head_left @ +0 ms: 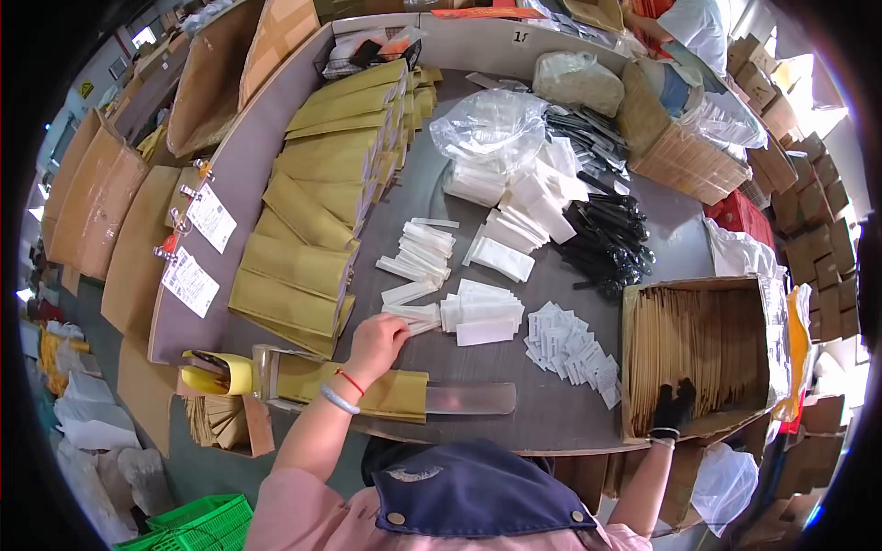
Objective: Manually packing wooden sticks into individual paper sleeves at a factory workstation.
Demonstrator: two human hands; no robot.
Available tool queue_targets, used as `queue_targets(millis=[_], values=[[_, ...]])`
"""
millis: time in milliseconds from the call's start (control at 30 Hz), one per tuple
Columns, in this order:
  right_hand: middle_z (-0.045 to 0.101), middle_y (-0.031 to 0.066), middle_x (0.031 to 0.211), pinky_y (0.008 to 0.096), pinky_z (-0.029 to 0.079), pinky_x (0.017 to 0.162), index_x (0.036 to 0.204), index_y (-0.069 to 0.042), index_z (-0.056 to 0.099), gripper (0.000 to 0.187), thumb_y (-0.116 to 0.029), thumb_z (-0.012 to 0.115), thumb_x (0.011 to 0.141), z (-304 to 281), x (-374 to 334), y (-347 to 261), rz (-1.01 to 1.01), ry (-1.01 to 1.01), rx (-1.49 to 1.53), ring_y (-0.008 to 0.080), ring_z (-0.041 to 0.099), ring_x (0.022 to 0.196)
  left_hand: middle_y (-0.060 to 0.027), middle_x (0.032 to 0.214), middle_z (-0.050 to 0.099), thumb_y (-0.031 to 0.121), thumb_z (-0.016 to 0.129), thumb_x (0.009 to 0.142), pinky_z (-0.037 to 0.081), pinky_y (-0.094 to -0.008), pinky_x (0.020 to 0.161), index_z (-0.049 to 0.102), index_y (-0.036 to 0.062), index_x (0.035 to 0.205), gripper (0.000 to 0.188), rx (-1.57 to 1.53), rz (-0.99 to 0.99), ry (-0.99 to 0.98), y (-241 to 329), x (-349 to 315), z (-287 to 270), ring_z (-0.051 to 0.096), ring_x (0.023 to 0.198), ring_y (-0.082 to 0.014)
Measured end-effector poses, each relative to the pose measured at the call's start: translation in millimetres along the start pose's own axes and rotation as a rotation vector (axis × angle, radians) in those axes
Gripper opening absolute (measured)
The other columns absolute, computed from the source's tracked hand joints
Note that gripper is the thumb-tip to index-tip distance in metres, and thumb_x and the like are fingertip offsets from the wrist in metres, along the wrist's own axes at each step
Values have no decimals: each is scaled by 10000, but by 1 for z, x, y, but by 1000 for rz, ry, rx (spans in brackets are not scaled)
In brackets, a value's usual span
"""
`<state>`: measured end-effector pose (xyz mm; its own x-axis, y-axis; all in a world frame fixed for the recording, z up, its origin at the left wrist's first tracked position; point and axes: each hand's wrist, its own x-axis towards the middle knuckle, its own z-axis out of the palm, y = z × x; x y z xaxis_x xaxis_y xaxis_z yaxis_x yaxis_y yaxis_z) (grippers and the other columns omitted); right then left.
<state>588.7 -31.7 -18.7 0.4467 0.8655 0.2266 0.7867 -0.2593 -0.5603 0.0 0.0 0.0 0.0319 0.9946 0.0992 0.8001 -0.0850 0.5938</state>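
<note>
White packets: lie on the grey table, beside a stack of white slips.
Left hand: bare, fingers closed on one white packet.
Right hand: black glove, inside the cardboard box, on the brown envelopes; grip cannot be told.
Surroundings: yellow envelopes left, black pens behind.

Left hand rests at the near end of a row of narrow packets mid-table. Right of it lies a stack of flat packets, then small sachets. Envelopes run in overlapping rows along the table's left. Right hand sits inside an open carton of envelopes at the right edge. Cutlery lies behind the carton.
</note>
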Motion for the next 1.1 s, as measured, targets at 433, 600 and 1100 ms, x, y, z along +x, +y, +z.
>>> queue_targets(millis=[433,600,1100], values=[[634,238,1138,427,472,925,1147,28,626,378,-199,561,852,-4,28,-1,144,-114,-502,384,593,1077,-140,858,567,44,637,817,464,-435,721,550,36,863,98,-84,175,75,59,7,19,559,831,-350],[639,237,1147,410,474,914,1157,48,613,359,-131,556,850,-12,26,14,238,-28,-491,370,607,1064,-105,926,563,75,705,754,455,-417,770,567,67,873,182,67,223,128,85,21,53,552,878,-308],[674,178,1049,409,531,775,1187,-63,612,453,-329,692,829,60,61,-177,-132,-202,-33,334,661,949,-76,802,611,141,717,767,435,-392,736,649,129,1009,252,-290,34,-383,97,-28,19,591,796,-267]])
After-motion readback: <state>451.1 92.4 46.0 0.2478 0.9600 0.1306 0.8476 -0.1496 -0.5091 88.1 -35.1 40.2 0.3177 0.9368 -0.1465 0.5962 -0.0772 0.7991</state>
